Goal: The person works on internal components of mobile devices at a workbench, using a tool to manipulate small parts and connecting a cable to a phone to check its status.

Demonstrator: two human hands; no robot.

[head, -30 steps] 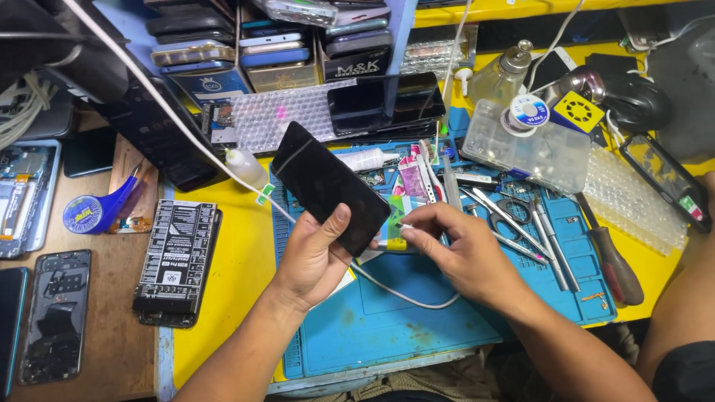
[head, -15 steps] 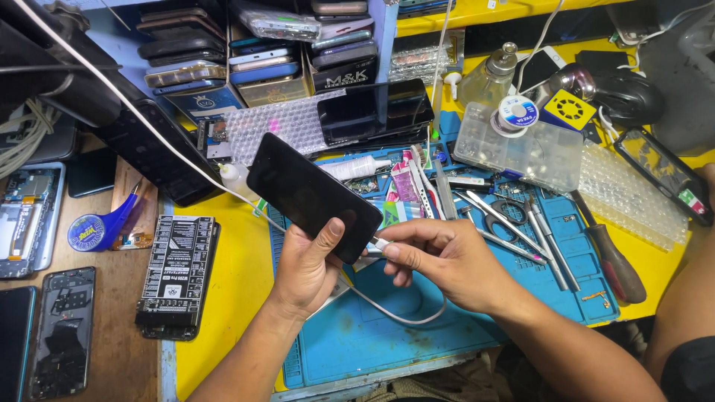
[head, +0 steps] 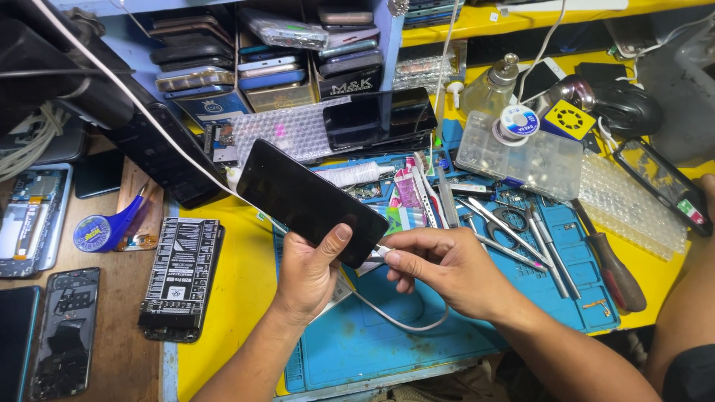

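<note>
My left hand (head: pixel 309 272) grips a black smartphone (head: pixel 309 201) by its lower end, screen dark, tilted up toward the left over a blue work mat (head: pixel 387 335). My right hand (head: pixel 447 268) pinches the plug of a white cable (head: pixel 395 316) right at the phone's bottom edge. The cable loops down under my right hand and across the mat; whether the plug sits inside the port is hidden by my fingers.
Tweezers, scissors and small tools (head: pixel 506 223) lie on the mat's right side, with a red-handled screwdriver (head: pixel 611 257) beside them. A clear parts box (head: pixel 521 156) and stacked phones (head: pixel 253 67) stand behind. Opened phones (head: pixel 67 327) and a black board (head: pixel 182 275) lie at left.
Both hands have dropped lower and nearer to me with the phone. My right hand has brought the cable plug up against the phone's bottom edge.
</note>
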